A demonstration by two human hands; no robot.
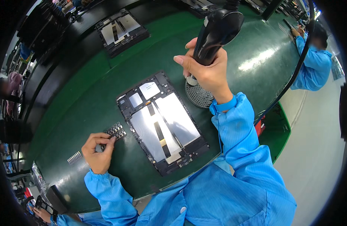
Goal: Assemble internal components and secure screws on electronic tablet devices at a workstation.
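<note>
My right hand [208, 69] is wrapped round the handle of a black handheld scanner [222, 28], its head pointing up and away from me. Below that hand sits a round, dotted grey base [198, 94] on the green table. My left hand [98, 150] pinches the near edge of a small dark sheet [116, 131] carrying rows of little metallic pieces. Between the hands lies an opened tablet [162, 124], its silver battery plates, flat cables and black frame exposed. The sheet is close to the tablet's left edge.
A similar sheet [74, 157] lies left of my left hand. Another opened tablet [120, 32] rests on the black shelf beyond the table. A green bin [279, 132] stands at the right table edge. Co-workers [312, 64] in blue sit at right and lower left. A black cable hangs at right.
</note>
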